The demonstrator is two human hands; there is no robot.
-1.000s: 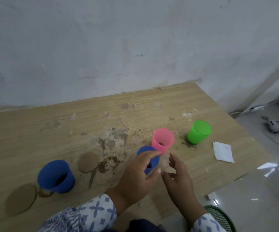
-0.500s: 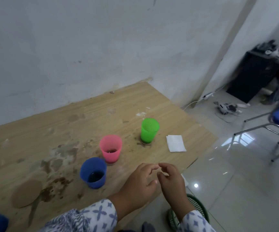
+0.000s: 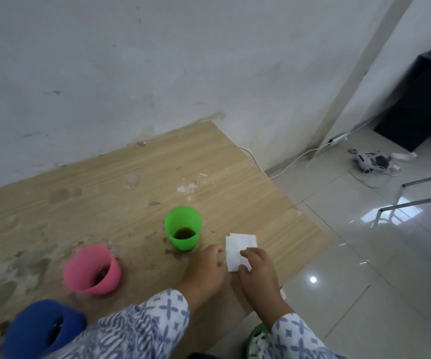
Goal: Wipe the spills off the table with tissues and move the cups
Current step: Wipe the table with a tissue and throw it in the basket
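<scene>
Tissue: we see the folded white tissue (image 3: 239,248) lying flat on the table (image 3: 235,182), right of centre in the frame, near the table's right edge and just right of the green cup (image 3: 182,228)
Long axis: it runs from lower left up toward the upper right of the frame
Right grip: our right hand (image 3: 257,268) rests its fingertips (image 3: 244,253) on the tissue's lower right part; fingers bent but not closed, nothing lifted
Left grip: our left hand (image 3: 205,268) sits just left of the tissue, its fingertips at the tissue's left edge; loosely curled and empty, as far as we can tell
Nearer hand: the right one, already on the paper, so we judge it the one to pinch and lift
Direction from grips: the tissue lies between the two hands and slightly toward the top of the frame
Spill: brown stains (image 3: 173,252) ring the green cup's base, left of the tissue
Other cups: pink cup (image 3: 92,270) and blue cup (image 3: 42,329) at lower left
</scene>
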